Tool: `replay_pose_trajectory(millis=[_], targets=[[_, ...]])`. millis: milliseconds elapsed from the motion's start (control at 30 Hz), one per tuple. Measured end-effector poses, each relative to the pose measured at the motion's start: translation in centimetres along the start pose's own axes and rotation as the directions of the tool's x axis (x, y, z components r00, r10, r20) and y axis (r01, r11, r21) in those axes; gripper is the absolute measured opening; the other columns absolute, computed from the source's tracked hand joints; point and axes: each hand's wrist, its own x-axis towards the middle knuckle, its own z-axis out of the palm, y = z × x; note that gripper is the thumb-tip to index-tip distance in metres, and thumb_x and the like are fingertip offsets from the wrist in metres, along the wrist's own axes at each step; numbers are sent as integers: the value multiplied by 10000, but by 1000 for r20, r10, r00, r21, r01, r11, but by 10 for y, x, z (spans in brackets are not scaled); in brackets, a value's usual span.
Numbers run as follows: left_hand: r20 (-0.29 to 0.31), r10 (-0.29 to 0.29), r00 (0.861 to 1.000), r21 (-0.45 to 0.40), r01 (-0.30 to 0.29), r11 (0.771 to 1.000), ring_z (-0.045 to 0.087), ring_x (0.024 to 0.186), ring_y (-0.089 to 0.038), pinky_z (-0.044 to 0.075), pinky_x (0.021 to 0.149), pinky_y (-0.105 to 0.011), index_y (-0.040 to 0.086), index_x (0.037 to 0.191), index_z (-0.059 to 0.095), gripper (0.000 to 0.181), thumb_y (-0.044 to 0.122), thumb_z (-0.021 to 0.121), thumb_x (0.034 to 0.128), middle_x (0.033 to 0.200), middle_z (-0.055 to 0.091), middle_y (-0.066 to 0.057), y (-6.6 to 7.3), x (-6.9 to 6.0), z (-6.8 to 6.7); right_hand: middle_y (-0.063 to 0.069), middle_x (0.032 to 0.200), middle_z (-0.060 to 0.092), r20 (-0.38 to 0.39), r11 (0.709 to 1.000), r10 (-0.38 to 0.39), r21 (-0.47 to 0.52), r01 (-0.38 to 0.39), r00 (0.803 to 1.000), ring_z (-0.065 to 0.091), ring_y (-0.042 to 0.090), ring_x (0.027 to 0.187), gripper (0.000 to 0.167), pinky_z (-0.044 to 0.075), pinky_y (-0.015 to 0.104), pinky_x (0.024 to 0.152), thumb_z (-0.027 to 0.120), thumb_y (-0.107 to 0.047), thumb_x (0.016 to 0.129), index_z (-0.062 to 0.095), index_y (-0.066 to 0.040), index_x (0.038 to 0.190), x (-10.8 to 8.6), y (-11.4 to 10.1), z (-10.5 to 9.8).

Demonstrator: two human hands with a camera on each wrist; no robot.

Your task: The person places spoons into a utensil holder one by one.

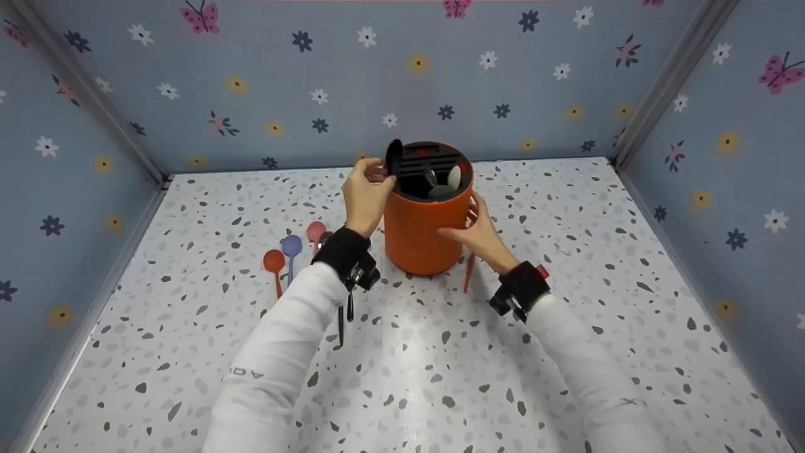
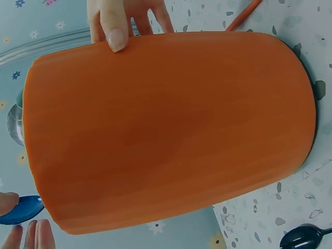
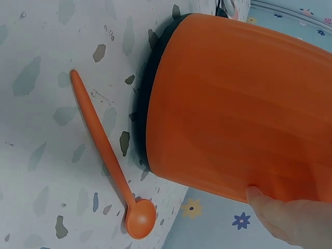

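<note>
An orange utensil holder (image 1: 422,236) stands upright on the speckled table, its black slotted top holding several utensils, among them a pale spoon (image 1: 455,178). At the left of its rim, my left hand (image 1: 366,200) pinches a dark spoon (image 1: 394,157) by the bowl, between thumb and fingers. The same spoon (image 2: 25,210) looks dark blue in the left wrist view; its handle is hidden behind the holder's wall. My right hand (image 1: 483,238) grips the holder's right side, thumb on the front and fingers round the side.
Left of the holder lie a red-orange spoon (image 1: 274,260), a purple spoon (image 1: 292,245) and a pink spoon (image 1: 316,230). Dark handles (image 1: 341,327) show beside the left wrist. An orange spoon (image 3: 140,219) lies right of the holder. Flowered walls (image 1: 377,82) enclose the table.
</note>
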Motion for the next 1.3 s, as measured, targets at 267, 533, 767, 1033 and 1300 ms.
replay_pose_trajectory(millis=[267,533,767,1033,1300], targets=[[16,-12,1000,20,12,1000,578,822,-249,488,732,-282,-31,1030,588,240,29,595,797,905,619,-164,-16,-6,-11,108,1444,146,-8,1000,11,-16,-11,1000,194,216,1308,1044,288,365,1042,758,-306,680,21,-204,1413,1,-1,-1],[6,-39,999,76,39,996,589,785,-251,496,649,-245,-26,979,615,210,17,556,782,862,632,-170,-31,-10,-23,110,1432,162,-1,1000,21,-21,-21,1000,223,229,1296,1033,299,367,1035,748,-316,689,18,-214,1413,-1,-2,-2],[31,-59,998,117,55,992,590,796,-287,487,725,-303,-46,967,619,221,9,550,765,864,633,-197,-43,-13,-30,116,1430,162,1,999,39,-32,-39,999,230,239,1293,999,290,380,1039,730,-304,714,21,-216,1412,-1,-2,-3],[72,-133,988,134,123,983,585,791,-256,454,613,-186,-33,976,623,220,16,557,772,849,621,-188,-53,-17,-37,132,1426,171,2,997,45,-65,-45,999,230,249,1295,960,263,396,1052,717,-306,729,51,-190,1410,-3,-1,-4],[87,-183,979,144,170,975,579,800,-251,448,589,-171,-33,988,614,227,27,551,778,887,617,-189,-63,-20,-46,164,1381,254,-15,991,64,-117,-65,998,278,288,1264,890,293,388,1032,710,-298,739,134,-144,1400,-13,-5,-9]])
